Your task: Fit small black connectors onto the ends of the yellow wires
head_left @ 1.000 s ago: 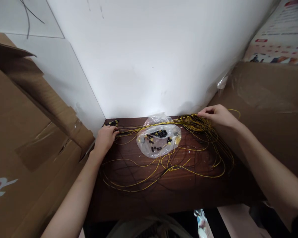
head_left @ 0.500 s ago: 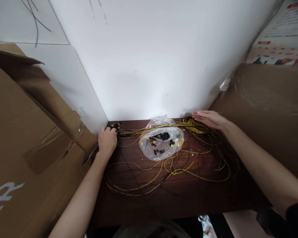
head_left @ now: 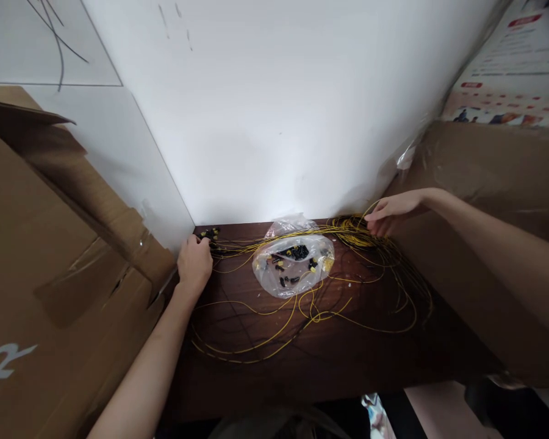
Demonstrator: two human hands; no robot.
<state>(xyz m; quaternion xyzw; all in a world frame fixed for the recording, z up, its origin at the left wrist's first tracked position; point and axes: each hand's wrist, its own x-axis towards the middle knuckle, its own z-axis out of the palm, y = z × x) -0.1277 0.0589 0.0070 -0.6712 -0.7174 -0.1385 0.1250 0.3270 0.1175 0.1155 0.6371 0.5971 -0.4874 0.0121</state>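
Observation:
A bundle of thin yellow and black wires (head_left: 283, 236) runs across the back of the dark brown tabletop. At its left end, my left hand (head_left: 195, 262) is closed on the wires, beside small black and yellow connectors (head_left: 209, 233); its fingertips are partly hidden. Over the coiled right end, my right hand (head_left: 391, 213) bends its fingers down around some yellow wire, and one loop rises beside the thumb. Between the hands lies a clear plastic bag (head_left: 269, 281), opened out, with several black and yellow connectors (head_left: 297, 252) in it. The bundle passes over the bag's back part.
Loose yellow wires (head_left: 238, 352) curl across the front of the brown tabletop (head_left: 251, 390). A large cardboard box (head_left: 86, 244) stands close on the left, another cardboard box (head_left: 494, 164) on the right. A white wall panel (head_left: 274, 122) rises behind the tabletop.
My right hand has gone from lying flat over the coil to curling its fingers around yellow wire, its wrist raised. My left hand stays at the connector end.

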